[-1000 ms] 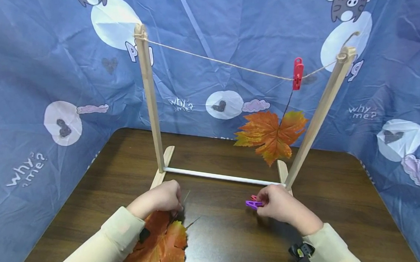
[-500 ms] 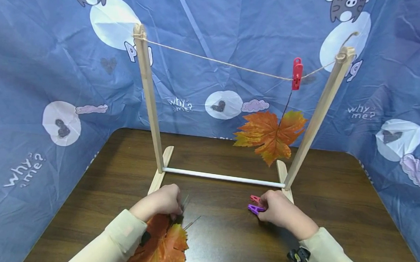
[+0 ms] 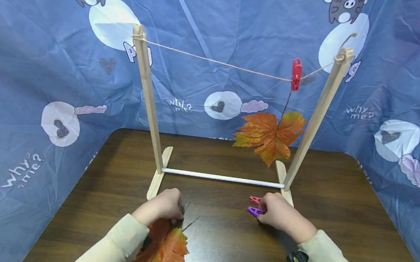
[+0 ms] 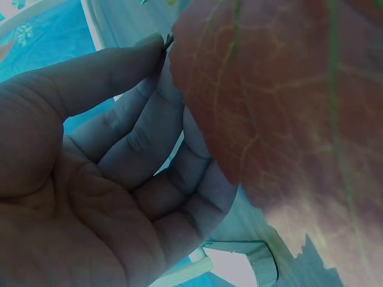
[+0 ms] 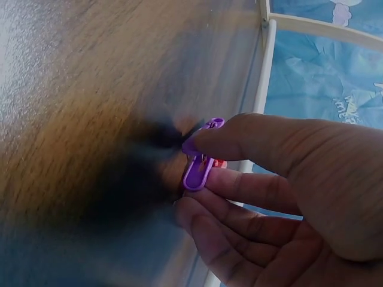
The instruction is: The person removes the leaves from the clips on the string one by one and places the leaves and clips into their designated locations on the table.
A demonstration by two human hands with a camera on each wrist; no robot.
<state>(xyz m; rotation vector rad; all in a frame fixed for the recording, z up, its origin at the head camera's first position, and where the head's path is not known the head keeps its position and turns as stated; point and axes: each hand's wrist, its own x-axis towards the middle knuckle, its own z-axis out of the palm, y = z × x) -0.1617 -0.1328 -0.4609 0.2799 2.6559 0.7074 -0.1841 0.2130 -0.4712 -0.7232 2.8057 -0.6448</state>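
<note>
My left hand (image 3: 165,205) is low at the front left of the table, thumb and fingertips pinching a thin stem. A reddish-orange artificial maple leaf (image 4: 269,101) fills the right of the left wrist view beside the fingers; its top shows orange (image 3: 172,252) below the hand in the head view. Two stem tips stick out there, so I cannot tell whether leaves overlap. At the right, my right hand (image 3: 279,214) pinches a purple clothespin (image 5: 196,170) between thumb and fingers. Just behind it lies a red clothespin (image 3: 254,199), partly hidden by the fingers.
A wooden frame with two posts (image 3: 147,101) stands behind the hands, joined low by a white rod (image 3: 222,177). Twine (image 3: 215,60) spans the post tops. A red clothespin (image 3: 296,75) on it holds a hanging orange maple leaf (image 3: 270,136). The brown table (image 3: 223,239) lies below.
My left hand has drawn slightly toward me with the stem. My right hand has also come nearer, and the purple clothespin has moved away from the red one on the table.
</note>
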